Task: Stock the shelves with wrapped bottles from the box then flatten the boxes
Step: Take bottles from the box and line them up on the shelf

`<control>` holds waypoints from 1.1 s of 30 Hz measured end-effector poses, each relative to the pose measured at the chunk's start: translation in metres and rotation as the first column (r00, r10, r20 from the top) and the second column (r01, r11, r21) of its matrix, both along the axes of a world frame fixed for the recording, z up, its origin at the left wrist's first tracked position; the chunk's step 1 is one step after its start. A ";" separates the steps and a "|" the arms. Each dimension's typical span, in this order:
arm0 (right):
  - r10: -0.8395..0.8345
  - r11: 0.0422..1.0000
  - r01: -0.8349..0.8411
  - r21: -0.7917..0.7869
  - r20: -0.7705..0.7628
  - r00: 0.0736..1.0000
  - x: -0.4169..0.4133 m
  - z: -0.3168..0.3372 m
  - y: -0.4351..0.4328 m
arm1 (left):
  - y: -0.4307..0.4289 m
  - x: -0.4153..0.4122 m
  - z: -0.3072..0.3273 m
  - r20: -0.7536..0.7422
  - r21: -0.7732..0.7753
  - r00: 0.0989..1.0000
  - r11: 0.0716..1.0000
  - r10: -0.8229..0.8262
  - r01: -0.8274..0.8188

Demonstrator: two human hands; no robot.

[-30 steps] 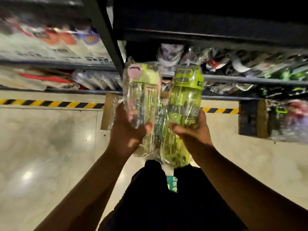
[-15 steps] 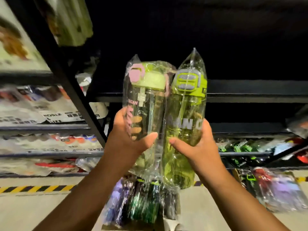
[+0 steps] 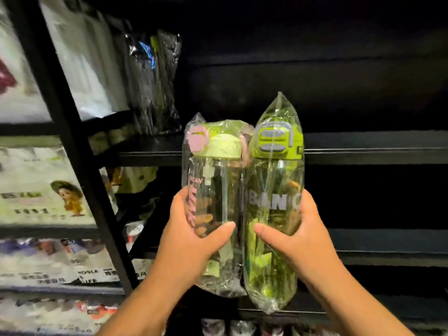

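Two plastic-wrapped bottles stand upright side by side in front of dark shelving. My left hand (image 3: 186,241) grips the clear bottle (image 3: 215,195), which has a pale green lid and a pink clasp. My right hand (image 3: 298,236) grips the green bottle (image 3: 276,190) with a grey-buttoned lid. Both bottle tops reach the front edge of a black shelf (image 3: 363,151). The bottles touch each other along their sides. No box is in view.
A black upright post (image 3: 72,151) slants down the left side. Left of it, shelves hold white packaged goods (image 3: 36,197). A dark wrapped item (image 3: 155,83) stands on the upper shelf at left. More wrapped bottles (image 3: 225,327) show at the bottom edge.
Both hands have lifted the two bottles from near the floor up to shelf height. The floor and striped tape have dropped out of view, and the upper shelves now fill the frame.
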State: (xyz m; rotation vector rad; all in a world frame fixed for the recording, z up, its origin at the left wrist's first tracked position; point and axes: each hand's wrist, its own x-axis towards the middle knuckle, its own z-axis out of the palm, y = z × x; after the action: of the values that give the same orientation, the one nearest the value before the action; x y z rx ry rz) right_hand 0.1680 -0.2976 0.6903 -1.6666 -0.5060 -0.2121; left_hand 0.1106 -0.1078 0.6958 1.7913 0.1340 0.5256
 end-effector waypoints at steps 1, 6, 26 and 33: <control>0.013 1.000 -0.013 0.010 0.017 1.000 0.004 0.009 -0.001 | -0.001 0.003 0.008 0.016 0.004 1.000 1.000 0.004 -0.004; 0.075 0.994 -0.080 0.077 0.060 0.995 0.026 0.063 0.009 | 0.012 0.026 0.055 0.110 0.004 0.994 1.000 0.023 -0.024; -0.177 0.984 0.164 0.076 0.206 0.962 0.123 0.159 0.175 | 0.174 0.112 0.153 0.302 0.045 0.943 0.986 0.137 -0.158; -0.261 0.965 0.254 0.061 0.242 0.934 0.153 0.138 0.215 | 0.201 0.128 0.135 0.310 0.023 0.937 0.984 0.159 -0.174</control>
State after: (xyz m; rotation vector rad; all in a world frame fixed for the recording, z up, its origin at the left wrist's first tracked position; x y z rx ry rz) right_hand 0.3212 -0.0823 0.8282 -1.6849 -0.4657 -0.6252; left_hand 0.2382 0.0932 0.8312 1.7315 0.0569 0.9309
